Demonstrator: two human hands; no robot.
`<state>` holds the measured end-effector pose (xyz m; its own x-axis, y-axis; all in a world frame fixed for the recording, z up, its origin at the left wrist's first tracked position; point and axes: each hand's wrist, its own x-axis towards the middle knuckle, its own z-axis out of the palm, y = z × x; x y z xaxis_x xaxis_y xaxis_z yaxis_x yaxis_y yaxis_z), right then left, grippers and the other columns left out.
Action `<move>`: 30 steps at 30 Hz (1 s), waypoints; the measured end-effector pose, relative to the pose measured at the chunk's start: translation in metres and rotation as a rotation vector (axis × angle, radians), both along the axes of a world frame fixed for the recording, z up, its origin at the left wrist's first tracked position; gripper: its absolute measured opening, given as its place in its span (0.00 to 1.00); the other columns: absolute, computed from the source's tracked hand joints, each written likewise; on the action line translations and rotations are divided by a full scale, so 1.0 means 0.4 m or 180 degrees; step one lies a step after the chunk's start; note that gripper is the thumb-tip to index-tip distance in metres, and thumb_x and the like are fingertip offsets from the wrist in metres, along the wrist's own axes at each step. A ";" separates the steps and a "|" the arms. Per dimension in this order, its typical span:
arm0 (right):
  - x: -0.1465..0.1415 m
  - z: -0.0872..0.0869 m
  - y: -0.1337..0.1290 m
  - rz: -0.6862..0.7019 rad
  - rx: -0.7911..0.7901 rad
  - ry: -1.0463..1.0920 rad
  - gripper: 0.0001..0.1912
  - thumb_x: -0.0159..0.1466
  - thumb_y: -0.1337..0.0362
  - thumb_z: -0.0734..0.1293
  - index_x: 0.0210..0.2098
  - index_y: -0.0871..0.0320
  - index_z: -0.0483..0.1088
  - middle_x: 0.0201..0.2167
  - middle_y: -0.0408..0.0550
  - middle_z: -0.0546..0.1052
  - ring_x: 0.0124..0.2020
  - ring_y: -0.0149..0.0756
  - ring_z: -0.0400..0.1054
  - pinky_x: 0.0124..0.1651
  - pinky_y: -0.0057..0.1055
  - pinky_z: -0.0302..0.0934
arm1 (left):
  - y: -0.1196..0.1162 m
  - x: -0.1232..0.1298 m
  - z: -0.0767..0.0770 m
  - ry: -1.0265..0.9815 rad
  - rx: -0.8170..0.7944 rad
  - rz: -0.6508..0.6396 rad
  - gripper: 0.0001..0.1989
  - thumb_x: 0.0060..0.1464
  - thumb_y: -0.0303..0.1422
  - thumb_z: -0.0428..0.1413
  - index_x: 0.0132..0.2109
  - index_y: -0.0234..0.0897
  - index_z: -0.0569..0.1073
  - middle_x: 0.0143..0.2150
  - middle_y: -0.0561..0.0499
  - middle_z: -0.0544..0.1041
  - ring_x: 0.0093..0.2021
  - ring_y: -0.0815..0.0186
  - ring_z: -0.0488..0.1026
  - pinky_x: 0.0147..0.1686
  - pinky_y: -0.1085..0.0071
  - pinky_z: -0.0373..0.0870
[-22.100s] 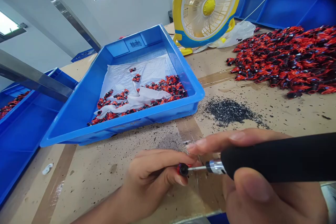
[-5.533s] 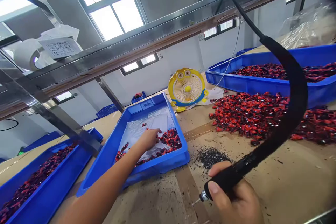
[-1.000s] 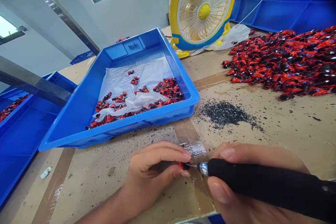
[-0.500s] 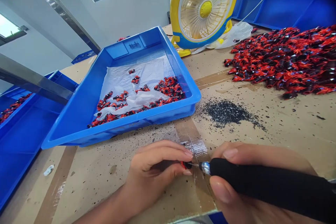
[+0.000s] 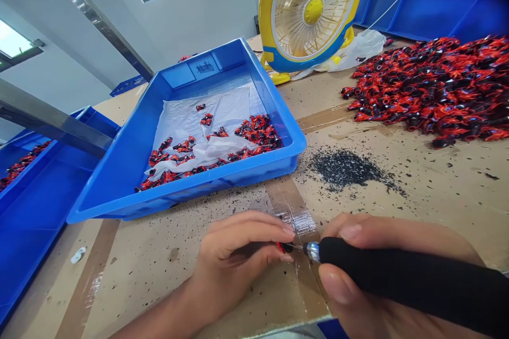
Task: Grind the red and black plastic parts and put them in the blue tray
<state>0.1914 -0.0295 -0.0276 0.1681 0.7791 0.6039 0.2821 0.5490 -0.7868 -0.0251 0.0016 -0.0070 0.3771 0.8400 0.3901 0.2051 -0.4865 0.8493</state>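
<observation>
red and black plastic: one small piece (image 5: pixel 285 247), pinched between the thumb and fingertips of the left hand (image 5: pixel 234 257), raised above the near edge of the desk (image 5: pixel 151 259). most of the piece is hidden by the fingers; a black end and a bit of red show, turned toward the tool. right hand (image 5: pixel 366 302): thumb below and fingers above, closed around the thick black handle of a tool (image 5: pixel 405 275), which lies nearly level and runs out past the right of the view. silver collar (image 5: pixel 313 251) at its front; from it a thin bit (image 5: pixel 297 247) reaches to the black end of the piece. whether the tip is inside or only against it: cannot tell.

desk surface: brown cardboard with tape strips, dark crumbs scattered over it. black shavings (image 5: pixel 345 169) lie in a low mound just beside the near right corner of a blue tray (image 5: pixel 191 193). inside the tray, a crumpled white sheet (image 5: pixel 181 116); similar red-black pieces (image 5: pixel 260 135) cluster at the near right corner and along the near edge, two lying apart farther back. large heap of the same kind (image 5: pixel 433 90) toward the right edge of the desk, in front of a blue bin (image 5: pixel 437 8). yellow fan (image 5: pixel 313 11) stands beyond the tray's far right corner, clear plastic bag (image 5: pixel 368 45) beside its foot. small white object (image 5: pixel 78 255) near the left edge.
</observation>
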 end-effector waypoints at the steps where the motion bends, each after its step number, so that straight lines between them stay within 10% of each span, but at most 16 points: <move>1: 0.004 -0.010 -0.003 0.0131 0.0081 -0.0115 0.21 0.58 0.70 0.82 0.49 0.49 0.80 0.36 0.45 0.88 0.29 0.39 0.85 0.32 0.23 0.82 | 0.000 0.000 0.000 0.0000 0.0010 -0.0004 0.06 0.61 0.29 0.72 0.45 0.40 0.90 0.41 0.45 0.91 0.39 0.61 0.90 0.42 0.74 0.87; 24: 0.017 -0.035 -0.017 0.0304 0.0017 -0.0207 0.24 0.62 0.69 0.80 0.55 0.51 0.76 0.42 0.44 0.87 0.36 0.36 0.86 0.40 0.21 0.82 | -0.004 0.003 0.000 -0.0022 0.0052 0.0020 0.11 0.58 0.22 0.73 0.46 0.39 0.90 0.41 0.45 0.91 0.39 0.62 0.89 0.43 0.75 0.87; 30: -0.035 -0.003 -0.003 -0.0248 -0.0301 0.0294 0.22 0.57 0.51 0.85 0.44 0.47 0.77 0.37 0.47 0.86 0.37 0.47 0.85 0.35 0.36 0.84 | -0.007 0.005 -0.001 -0.0002 0.0054 0.0019 0.11 0.59 0.23 0.73 0.47 0.41 0.90 0.42 0.46 0.91 0.39 0.63 0.89 0.43 0.75 0.87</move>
